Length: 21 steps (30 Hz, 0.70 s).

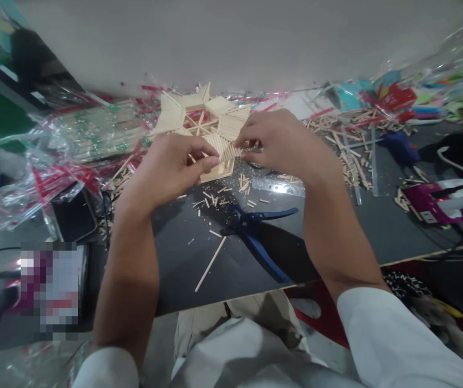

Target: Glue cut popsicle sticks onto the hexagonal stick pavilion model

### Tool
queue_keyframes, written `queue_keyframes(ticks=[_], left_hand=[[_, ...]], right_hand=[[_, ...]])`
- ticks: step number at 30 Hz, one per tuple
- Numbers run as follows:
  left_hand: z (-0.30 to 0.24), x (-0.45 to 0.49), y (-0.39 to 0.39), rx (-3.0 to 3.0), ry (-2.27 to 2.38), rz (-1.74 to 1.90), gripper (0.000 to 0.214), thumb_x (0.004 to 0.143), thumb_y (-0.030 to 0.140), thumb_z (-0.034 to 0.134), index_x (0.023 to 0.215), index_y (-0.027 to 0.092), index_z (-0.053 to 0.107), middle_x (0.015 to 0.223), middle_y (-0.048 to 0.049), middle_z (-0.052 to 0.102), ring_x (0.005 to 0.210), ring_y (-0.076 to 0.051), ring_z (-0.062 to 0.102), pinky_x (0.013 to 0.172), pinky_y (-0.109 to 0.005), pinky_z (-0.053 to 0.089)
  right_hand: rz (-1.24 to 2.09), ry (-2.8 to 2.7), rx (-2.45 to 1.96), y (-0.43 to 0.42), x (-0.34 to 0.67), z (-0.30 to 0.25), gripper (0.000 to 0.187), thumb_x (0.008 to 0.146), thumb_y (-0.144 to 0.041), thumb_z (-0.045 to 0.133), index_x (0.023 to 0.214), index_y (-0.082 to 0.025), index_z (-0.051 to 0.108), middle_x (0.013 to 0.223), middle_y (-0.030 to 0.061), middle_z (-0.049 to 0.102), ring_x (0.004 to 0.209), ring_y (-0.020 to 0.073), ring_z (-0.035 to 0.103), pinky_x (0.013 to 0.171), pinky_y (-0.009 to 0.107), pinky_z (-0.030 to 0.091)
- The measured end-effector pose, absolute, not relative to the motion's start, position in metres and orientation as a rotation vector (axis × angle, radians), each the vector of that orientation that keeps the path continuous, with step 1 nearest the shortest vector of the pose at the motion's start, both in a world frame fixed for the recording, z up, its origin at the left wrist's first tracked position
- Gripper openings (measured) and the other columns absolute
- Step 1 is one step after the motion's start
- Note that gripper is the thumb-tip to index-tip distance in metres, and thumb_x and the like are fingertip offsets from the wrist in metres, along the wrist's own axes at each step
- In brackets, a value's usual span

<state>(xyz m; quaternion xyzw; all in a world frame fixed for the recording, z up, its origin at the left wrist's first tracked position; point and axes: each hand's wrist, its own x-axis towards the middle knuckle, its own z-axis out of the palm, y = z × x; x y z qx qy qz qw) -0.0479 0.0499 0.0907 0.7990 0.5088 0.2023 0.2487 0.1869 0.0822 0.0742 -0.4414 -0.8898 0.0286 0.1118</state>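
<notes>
1. Currently, your left hand (175, 160) and right hand (278, 139) are apart, at the near and right edges of the stick star (200, 123).
2. The left thumb and fingertips come close together over its near panel; the right fingers curl at its right corner. You cannot tell from here whether either pinches a stick.
3. The star lies at the far side of the dark table (170, 253), beyond the blue pliers (251, 231) and the clear ruler (278, 187).
4. It should feel light and fairly stiff, dry rather than slippery, but its thin points and open middle spokes look easy to snap.
5. Best hold it low by the thicker outer panels, one hand each side, keeping pressure off the spokes.
</notes>
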Motion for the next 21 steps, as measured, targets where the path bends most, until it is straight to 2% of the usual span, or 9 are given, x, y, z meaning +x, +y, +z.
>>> queue_keyframes(ticks=[4, 12, 21], left_hand=[[0.0905, -0.0479, 0.0505, 2.143, 1.415, 0.508, 0.031, 0.091, 0.043, 0.062, 0.105, 0.023, 0.082, 0.09, -0.0054, 0.08, 0.076, -0.022, 0.073, 0.078, -0.034, 0.058], [0.0865, -0.0507, 0.0555, 2.204, 1.346, 0.493, 0.03, 0.092, 0.043, 0.061, 0.102, 0.022, 0.08, 0.084, -0.0028, 0.078, 0.066, -0.016, 0.07, 0.079, -0.031, 0.056], [0.0849, -0.0499, 0.0564, 2.248, 1.349, 0.432, 0.032, 0.093, 0.043, 0.06, 0.107, 0.022, 0.079, 0.088, -0.006, 0.079, 0.076, -0.02, 0.072, 0.081, -0.031, 0.053]], right_hand=[[0.131, -2.53, -1.389, 0.0799, 0.1855, 0.0755, 0.022, 0.088, -0.014, 0.067, 0.106, -0.026, 0.073, 0.107, 0.0071, 0.075, 0.099, 0.0287, 0.07, 0.089, 0.042, 0.052], [0.15, -2.579, -1.318, 0.0801, 0.1847, 0.078, 0.016, 0.088, -0.013, 0.064, 0.094, -0.023, 0.074, 0.106, 0.0099, 0.075, 0.093, 0.028, 0.068, 0.087, 0.042, 0.05], [0.111, -2.595, -1.265, 0.0828, 0.1863, 0.074, 0.016, 0.087, -0.014, 0.06, 0.086, -0.024, 0.073, 0.1, 0.0075, 0.077, 0.094, 0.0276, 0.07, 0.085, 0.043, 0.05]])
